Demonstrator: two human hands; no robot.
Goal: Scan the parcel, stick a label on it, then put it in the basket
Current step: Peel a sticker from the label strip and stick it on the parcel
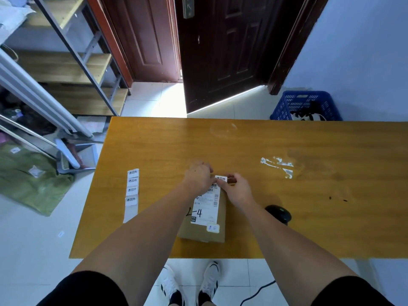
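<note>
Wooden table (309, 195), cardboard parcel (212, 233), label strip (131, 191), black scanner (278, 214)

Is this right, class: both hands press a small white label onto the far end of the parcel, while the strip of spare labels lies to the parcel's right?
Not quite. The head view shows the strip of spare labels lying to the left of the parcel; the black scanner is on the right. The left hand and right hand do press the label.
</note>
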